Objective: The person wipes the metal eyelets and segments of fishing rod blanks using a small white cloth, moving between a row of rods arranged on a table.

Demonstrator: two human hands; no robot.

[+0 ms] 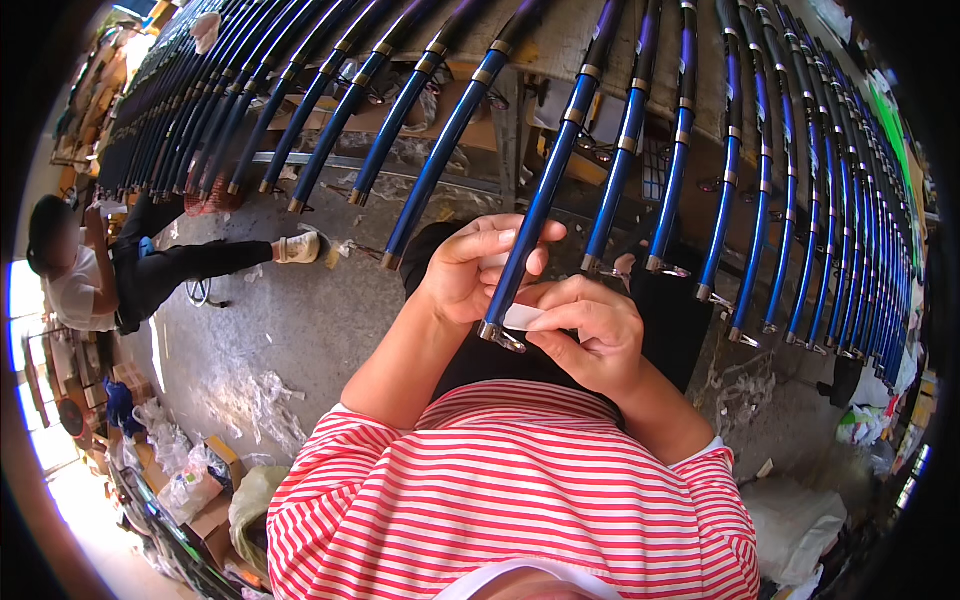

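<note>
A blue fishing rod [537, 210] slants down toward me, with a metal cap and a small line guide [508, 341] at its near end. My left hand [468, 268] is closed around this rod a little above the cap, its fingers reaching past both sides. Something white shows between those fingers, partly hidden by the rod. Between thumb and forefinger, my right hand [592, 328] pinches a small white slip [521, 317] right beside the rod's lower end. The slip passes behind the rod, and whether it sticks to it I cannot tell.
Many similar blue rods [440, 165] lie in a row on a bench [560, 35], their ends jutting over its edge on both sides. Another person [100, 260] sits at the left. Plastic scraps [262, 405] litter the floor; boxes and bags [195, 485] stand lower left.
</note>
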